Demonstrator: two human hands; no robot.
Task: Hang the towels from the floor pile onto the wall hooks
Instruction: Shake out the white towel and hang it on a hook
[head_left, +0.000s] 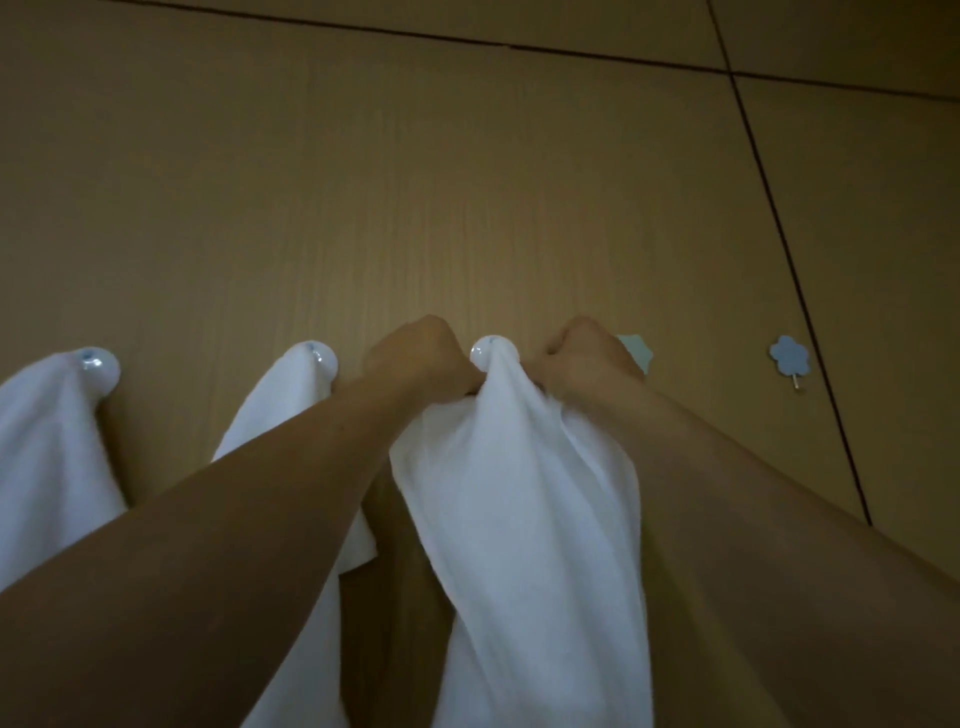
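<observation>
Hook (487, 352) half hidden behind towel (524, 519) and fisted hands (506, 364).

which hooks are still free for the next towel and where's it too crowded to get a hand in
Free: the far-right flower hook, bare wall on both sides. The flower hook behind the right hand also looks bare, though partly hidden. Crowded: both hands, the left hand included, grip the towel at the third hook; the two left hooks already hold towels.
</observation>
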